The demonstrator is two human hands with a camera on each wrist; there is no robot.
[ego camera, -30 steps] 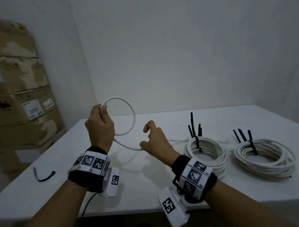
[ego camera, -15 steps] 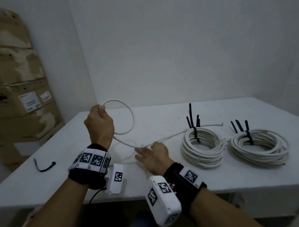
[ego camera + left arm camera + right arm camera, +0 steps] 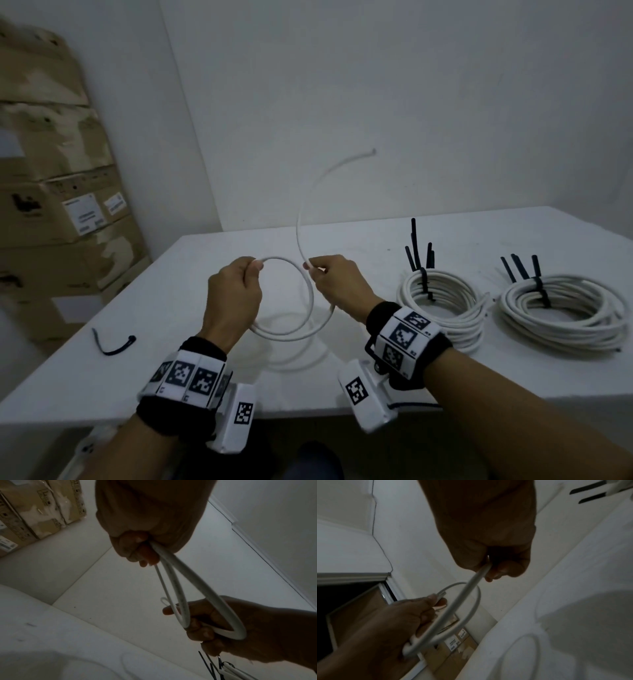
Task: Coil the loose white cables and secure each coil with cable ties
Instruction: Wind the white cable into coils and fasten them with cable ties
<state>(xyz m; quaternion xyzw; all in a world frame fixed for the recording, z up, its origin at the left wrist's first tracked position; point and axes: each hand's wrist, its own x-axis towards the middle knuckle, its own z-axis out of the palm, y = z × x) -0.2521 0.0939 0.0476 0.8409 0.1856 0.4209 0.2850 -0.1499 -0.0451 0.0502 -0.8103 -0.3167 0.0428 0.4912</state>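
Note:
A loose white cable (image 3: 310,298) forms a loop in the air above the white table (image 3: 171,308). My left hand (image 3: 236,291) grips the loop at its top left; the same grip shows in the left wrist view on the cable (image 3: 173,563). My right hand (image 3: 337,284) pinches the cable at the loop's right side, and the free tail (image 3: 308,192) arcs up and to the right to its end. In the right wrist view the cable (image 3: 477,577) leaves my right fingers toward my left hand (image 3: 412,616). A loose black cable tie (image 3: 114,344) lies at the table's left.
Two finished white coils (image 3: 442,305) (image 3: 561,311) lie on the table's right, each bound with black ties whose ends stick up. Stacked cardboard boxes (image 3: 58,192) stand against the left wall. A white wall rises behind the table.
My right hand rose from the table and took hold of the cable beside the loop. The cable's tail lifted off the table and now arcs upward. The left hand dropped slightly.

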